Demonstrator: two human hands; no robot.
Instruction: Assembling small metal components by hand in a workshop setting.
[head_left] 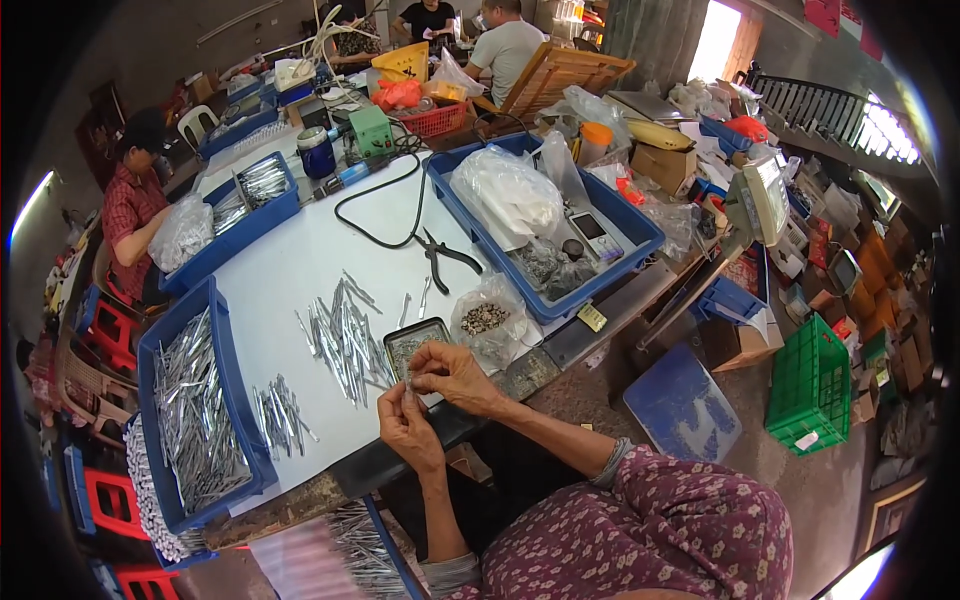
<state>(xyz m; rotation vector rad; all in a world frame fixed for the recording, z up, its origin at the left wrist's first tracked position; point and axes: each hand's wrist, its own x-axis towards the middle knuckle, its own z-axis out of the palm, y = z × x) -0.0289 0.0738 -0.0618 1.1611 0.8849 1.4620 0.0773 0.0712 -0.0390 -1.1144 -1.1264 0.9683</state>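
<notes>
My left hand and my right hand meet at the table's near edge, fingers pinched together. What sits between the fingertips is too small to make out. Just beyond them lies a small dark-rimmed tray with fine pieces in it, partly covered by my right hand. Beside it an open clear plastic bag holds small brownish metal parts. Left of the tray spreads a pile of slim silvery metal pieces, with a smaller pile nearer the left. Black-handled pliers lie open farther back.
A blue bin full of silvery pieces stands at left. Another blue bin with plastic bags and a small device stands at back right. A black cable curls across the white table top. A person in a red checked shirt sits across at left.
</notes>
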